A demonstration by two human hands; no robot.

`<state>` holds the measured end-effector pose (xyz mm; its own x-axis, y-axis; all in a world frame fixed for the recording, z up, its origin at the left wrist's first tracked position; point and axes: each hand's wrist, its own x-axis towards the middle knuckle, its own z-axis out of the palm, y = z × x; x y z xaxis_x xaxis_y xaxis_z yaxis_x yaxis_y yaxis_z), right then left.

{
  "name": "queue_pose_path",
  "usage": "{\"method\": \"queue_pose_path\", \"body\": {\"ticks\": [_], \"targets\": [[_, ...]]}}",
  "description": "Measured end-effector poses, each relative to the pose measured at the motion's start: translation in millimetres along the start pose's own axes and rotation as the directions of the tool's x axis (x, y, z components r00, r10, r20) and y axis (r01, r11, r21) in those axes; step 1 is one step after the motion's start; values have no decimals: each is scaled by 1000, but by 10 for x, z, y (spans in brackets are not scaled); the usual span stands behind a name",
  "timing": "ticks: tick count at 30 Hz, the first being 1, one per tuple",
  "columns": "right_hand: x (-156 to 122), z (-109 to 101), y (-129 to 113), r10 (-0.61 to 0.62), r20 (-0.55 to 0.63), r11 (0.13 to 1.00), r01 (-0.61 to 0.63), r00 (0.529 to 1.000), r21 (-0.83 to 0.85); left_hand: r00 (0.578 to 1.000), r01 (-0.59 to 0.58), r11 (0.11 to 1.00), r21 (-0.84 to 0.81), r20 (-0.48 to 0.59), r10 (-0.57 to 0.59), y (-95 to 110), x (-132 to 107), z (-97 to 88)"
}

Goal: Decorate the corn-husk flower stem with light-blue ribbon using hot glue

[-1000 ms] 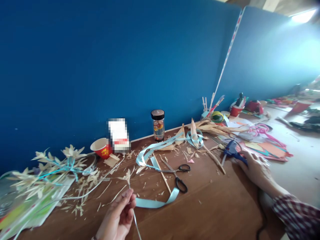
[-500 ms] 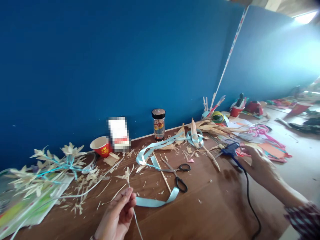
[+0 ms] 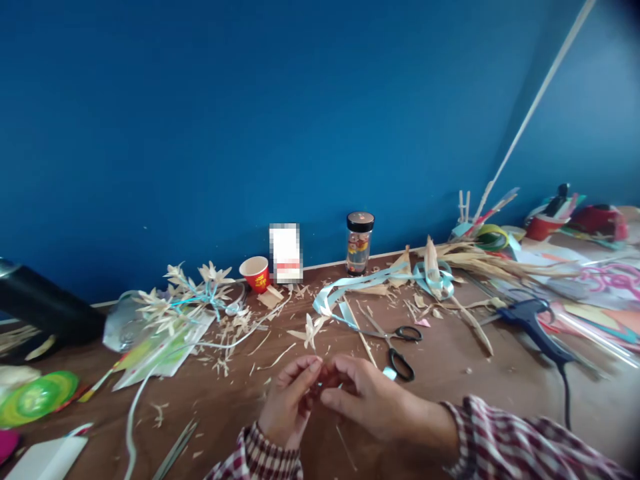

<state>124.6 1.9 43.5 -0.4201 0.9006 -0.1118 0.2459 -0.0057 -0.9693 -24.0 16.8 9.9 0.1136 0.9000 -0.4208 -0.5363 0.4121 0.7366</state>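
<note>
Our right hand is no longer reaching over the glue gun; it is now meeting our left hand low in the middle of the view, while the gun is lying untouched on the table. We are keeping the left fingertips pinched on the thin stem of a pale flower, whose petals are spreading just above them. The right fingers are curling close beside, but we cannot tell whether they are gripping anything.

As far as we can judge, this flower's head is already formed, and work on its stem is perhaps still going on; our fingers are hiding the details. A bunch of similar flowers is lying to the left, looking finished. Scissors are resting open beyond our hands, near the blue ribbon. How many flowers are remaining, we cannot tell.
</note>
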Motion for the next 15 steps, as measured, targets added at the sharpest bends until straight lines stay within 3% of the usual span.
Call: {"method": "queue_pose_path", "body": {"ticks": [4,11,15], "targets": [[166,158,149,103,3,957,-100,995,272,996,-3,998,57,94,-3,41,-26,11],[142,228,192,134,52,914,-143,990,381,1000,-11,1000,-8,-2,11,116,17,-20],[144,230,199,106,46,897,-115,993,426,999,31,995,-92,33,-28,146,2,-18]]}}
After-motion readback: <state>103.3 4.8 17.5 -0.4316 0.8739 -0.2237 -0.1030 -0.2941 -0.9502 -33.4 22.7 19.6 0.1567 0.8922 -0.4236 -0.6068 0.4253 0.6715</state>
